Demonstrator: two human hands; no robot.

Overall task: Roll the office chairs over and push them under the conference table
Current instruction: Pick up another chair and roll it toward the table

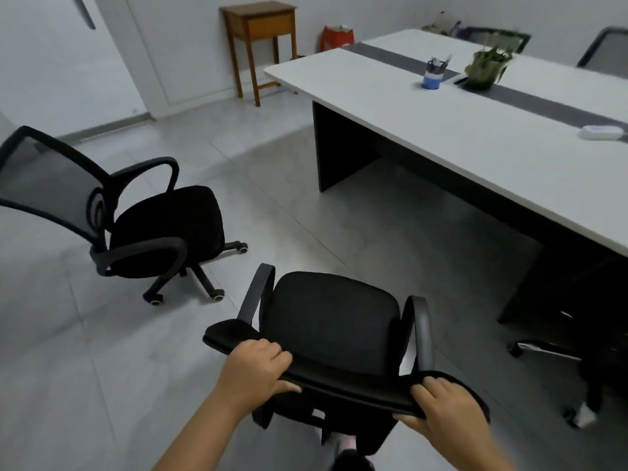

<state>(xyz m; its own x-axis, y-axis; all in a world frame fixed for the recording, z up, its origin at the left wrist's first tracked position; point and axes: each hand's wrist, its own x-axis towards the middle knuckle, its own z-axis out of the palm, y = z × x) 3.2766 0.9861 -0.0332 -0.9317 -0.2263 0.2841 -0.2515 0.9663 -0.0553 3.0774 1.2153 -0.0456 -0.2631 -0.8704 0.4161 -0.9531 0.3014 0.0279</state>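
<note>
A black office chair [331,321] stands right in front of me, its seat facing the white conference table [441,130]. My left hand [255,372] grips the top edge of its backrest on the left. My right hand [441,406] grips the same edge on the right. The chair is on open floor, apart from the table's near long edge. A second black mesh-back chair [163,226] stands by itself to the left, turned sideways. The wheeled base of a third chair [557,358] shows under the table at the right.
On the table stand a blue pen cup [432,78], a potted plant [484,68] and a white device [601,132]. Another chair back [605,49] rises beyond the table. A wooden side table [260,45] and a red stool [336,37] stand by the far wall.
</note>
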